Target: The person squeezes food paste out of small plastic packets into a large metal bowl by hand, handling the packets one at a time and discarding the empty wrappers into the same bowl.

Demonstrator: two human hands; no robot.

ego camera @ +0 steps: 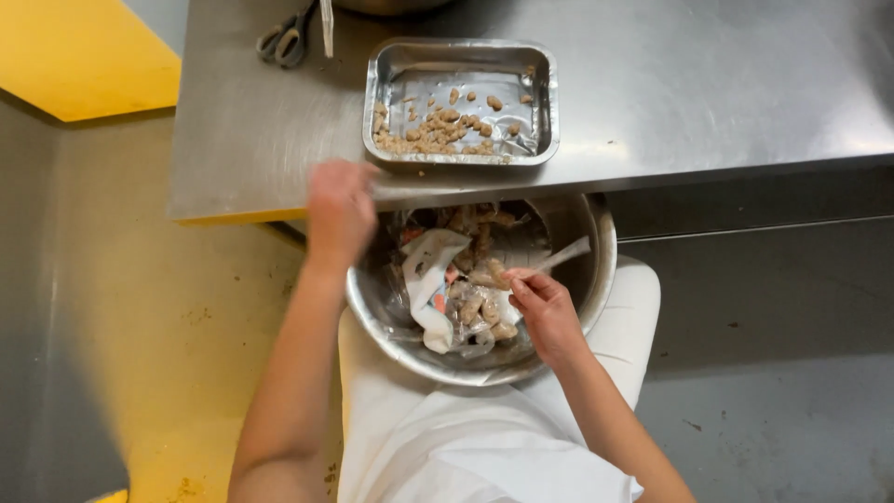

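Down at lap level, the person is sitting with a round steel bowl (pixel 596 279) resting on white-clad thighs, just under the edge of the steel bench (pixel 698 84). Inside the bowl is lying a crumpled clear plastic bag (pixel 438 279) with shrimp (pixel 480 303) spilling out of it.

The right hand (pixel 548 312) is reaching into the bowl, its fingers (pixel 518 282) pinching together on one pale shrimp piece at the bag's edge, with something thin and clear sticking out towards the bowl's rim. The left hand (pixel 340 210) is hovering at the bowl's upper left rim, beside the bench edge; it is blurred, so whether its fingers are curled on anything cannot be told.

On the bench a foil tray (pixel 549 102) is holding a scatter of small peeled pieces (pixel 438 126) along its near side, and scissors (pixel 287 39) are lying further back.

To do this well, it seems wise to be keeping the pinch light and near the piece's end, steadying the bowl against the lap, and keeping shells in the bowl so the tray is taking only clean pieces.
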